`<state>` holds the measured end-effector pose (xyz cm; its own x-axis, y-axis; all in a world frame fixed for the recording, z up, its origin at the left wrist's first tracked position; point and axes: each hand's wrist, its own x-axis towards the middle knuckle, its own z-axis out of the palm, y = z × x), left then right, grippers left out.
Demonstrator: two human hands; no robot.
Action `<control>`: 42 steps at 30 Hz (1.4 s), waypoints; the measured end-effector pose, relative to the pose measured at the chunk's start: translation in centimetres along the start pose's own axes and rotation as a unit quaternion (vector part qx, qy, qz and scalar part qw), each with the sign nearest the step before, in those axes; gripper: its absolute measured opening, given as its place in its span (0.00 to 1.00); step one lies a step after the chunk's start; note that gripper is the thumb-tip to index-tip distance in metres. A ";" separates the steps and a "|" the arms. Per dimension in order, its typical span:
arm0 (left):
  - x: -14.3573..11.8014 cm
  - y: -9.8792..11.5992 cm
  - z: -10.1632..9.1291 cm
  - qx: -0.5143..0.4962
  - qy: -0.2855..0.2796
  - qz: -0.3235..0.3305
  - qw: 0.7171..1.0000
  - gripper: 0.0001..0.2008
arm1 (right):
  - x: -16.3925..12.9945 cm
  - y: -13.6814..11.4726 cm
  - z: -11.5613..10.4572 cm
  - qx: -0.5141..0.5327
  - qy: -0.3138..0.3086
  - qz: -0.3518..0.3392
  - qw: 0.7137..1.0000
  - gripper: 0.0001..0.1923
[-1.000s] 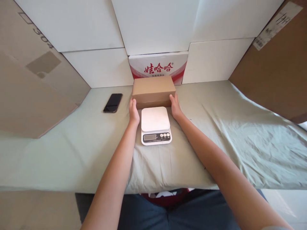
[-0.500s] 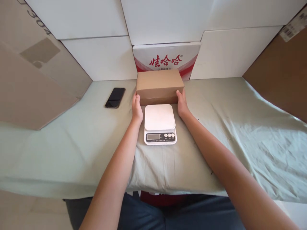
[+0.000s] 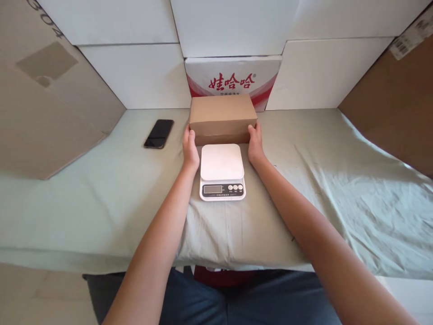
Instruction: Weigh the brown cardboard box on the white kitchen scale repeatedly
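Observation:
A brown cardboard box (image 3: pixel 221 110) sits just behind a white digital kitchen scale (image 3: pixel 222 163), near the back of the cloth-covered table. My left hand (image 3: pixel 191 146) grips the box's left end, thumb on the near corner. At the right end my right hand (image 3: pixel 255 142) grips it the same way, thumb at the front edge. The fingers behind each end are partly hidden. Nothing rests on the scale's platform, and its display looks blank. Whether the box touches the cloth is hard to make out.
To the left lies a black smartphone (image 3: pixel 159 133) on the green cloth (image 3: pixel 111 189). White boxes (image 3: pixel 135 74) and a red-and-white printed carton (image 3: pixel 233 74) form a wall behind. Large cardboard cartons stand at the left (image 3: pixel 57 113) and right (image 3: pixel 395 99).
The whole view has shifted slightly, so everything appears a little higher and further left. Both hands keep hold of the box, which sits about the same distance behind the scale.

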<state>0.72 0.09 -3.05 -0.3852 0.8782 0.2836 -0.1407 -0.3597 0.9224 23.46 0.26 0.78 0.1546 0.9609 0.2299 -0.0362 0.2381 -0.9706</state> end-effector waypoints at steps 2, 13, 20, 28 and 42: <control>0.0 0.0 0.0 -0.002 0.008 -0.004 1.000 0.33 | 0.0 0.0 0.0 -0.001 -0.006 -0.004 1.000 0.35; 0.5 -0.7 -0.3 -0.004 0.002 -0.014 1.000 0.33 | 0.6 1.4 -0.2 0.008 -0.035 0.002 0.999 0.37; 0.1 -0.3 0.1 -0.006 0.017 -0.018 1.000 0.33 | 0.7 1.4 -0.3 0.005 -0.029 0.007 1.000 0.37; -0.3 1.4 0.1 0.014 -0.003 0.024 1.000 0.38 | -0.1 0.1 0.3 0.006 -0.033 -0.032 0.999 0.36; -11.7 10.4 -5.1 0.147 -0.168 0.118 0.968 0.39 | -10.5 -5.0 -5.2 -0.017 -0.080 -0.115 0.990 0.33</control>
<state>-0.86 -15.54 1.90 -0.0503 0.8536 0.5185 0.1984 -0.5003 0.8428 27.17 -11.79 2.87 -0.0036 0.8923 0.4515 0.0149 0.4515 -0.8922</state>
